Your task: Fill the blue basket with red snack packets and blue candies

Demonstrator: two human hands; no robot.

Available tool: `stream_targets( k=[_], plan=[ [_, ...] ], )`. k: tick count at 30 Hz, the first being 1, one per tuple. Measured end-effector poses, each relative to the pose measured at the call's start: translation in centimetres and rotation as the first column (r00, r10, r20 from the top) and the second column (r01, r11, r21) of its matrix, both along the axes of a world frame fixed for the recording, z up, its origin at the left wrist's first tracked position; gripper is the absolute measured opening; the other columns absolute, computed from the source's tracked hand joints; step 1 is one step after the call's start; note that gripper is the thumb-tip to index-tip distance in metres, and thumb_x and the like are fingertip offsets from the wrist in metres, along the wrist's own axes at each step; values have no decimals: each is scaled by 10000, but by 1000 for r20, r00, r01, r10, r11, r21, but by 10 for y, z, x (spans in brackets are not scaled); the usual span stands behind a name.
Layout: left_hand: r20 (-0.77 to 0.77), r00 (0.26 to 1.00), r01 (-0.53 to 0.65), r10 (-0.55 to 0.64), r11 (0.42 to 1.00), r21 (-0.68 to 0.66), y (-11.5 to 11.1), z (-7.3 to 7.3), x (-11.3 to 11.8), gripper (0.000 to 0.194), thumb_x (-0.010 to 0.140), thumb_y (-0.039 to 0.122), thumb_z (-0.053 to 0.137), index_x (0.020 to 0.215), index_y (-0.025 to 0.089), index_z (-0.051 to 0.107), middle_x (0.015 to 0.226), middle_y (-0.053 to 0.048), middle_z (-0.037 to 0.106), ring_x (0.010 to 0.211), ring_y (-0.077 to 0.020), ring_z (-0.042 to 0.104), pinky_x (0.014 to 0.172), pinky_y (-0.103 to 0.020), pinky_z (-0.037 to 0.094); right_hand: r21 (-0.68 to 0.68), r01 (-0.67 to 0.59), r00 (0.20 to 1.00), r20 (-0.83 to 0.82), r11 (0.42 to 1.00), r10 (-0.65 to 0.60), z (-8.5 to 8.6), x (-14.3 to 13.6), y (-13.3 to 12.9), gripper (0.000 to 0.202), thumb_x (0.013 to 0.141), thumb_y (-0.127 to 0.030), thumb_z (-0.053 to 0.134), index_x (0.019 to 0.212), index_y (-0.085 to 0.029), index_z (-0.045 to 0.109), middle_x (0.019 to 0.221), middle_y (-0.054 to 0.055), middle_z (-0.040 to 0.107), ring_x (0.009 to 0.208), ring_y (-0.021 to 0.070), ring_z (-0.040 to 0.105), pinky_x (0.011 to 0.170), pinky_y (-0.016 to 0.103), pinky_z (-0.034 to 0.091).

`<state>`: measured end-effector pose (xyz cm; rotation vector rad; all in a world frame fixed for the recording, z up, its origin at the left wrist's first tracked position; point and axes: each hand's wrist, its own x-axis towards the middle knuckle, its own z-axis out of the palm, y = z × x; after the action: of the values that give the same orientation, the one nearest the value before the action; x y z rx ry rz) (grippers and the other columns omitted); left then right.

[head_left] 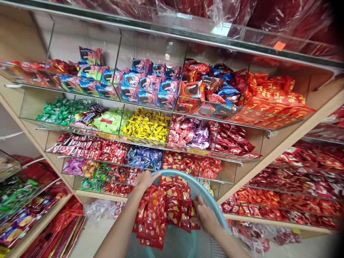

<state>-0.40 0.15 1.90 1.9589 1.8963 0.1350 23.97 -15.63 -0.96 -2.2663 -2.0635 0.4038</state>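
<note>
A pale blue-green plastic basket [219, 200] stands in front of me, below the candy shelves. My left hand [144, 180] grips its far left rim, the fingertips partly hidden behind it. Inside lie several strips of red candy packets [150, 218] with orange-slice prints, heaped toward the far left side. My right hand [204, 214] is inside the basket at the right of the heap, its fingers closed on the edge of the red packets there. Part of the basket's bare bottom shows below the heap.
Glass-fronted shelves [145, 147] of wrapped candy rise ahead, with yellow packets [147, 125] and blue packets [145, 157] among them. A wooden side panel [268, 154] slants at the right. More candy racks [290, 190] stand right and left. Plastic bags [102, 209] lie on the floor.
</note>
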Motion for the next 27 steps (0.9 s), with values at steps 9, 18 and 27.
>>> stream_targets(
  k=[9, 18, 27],
  plan=[
    [29, 999, 19, -20, 999, 34, 4, -10, -3, 848, 594, 793, 160, 870, 136, 618, 926, -183, 629, 872, -315, 575, 685, -358, 422, -70, 1, 1000, -10, 998, -2, -9, 0, -12, 645, 583, -146, 628, 1190, -221, 425, 1305, 115, 330, 1099, 253, 444, 880, 285, 372],
    [20, 1000, -22, 21, 1000, 18, -1, -4, -1, 776, 640, 749, 224, 892, 130, 617, 946, -179, 626, 899, -297, 570, 722, -335, 417, 221, -85, 993, -64, 971, 102, 47, 6, 65, 326, 799, -437, 383, 971, -196, 519, 983, 79, 555, 884, 189, 538, 735, 264, 382],
    [22, 999, -44, 43, 997, 58, -1, -8, 0, 747, 651, 731, 246, 881, 131, 626, 932, -173, 628, 888, -298, 569, 729, -348, 415, 257, 12, 994, 105, 966, -40, 37, -54, 199, 411, 747, -417, 482, 1053, -143, 482, 1077, 128, 504, 983, 224, 488, 723, 279, 385]
  ],
)
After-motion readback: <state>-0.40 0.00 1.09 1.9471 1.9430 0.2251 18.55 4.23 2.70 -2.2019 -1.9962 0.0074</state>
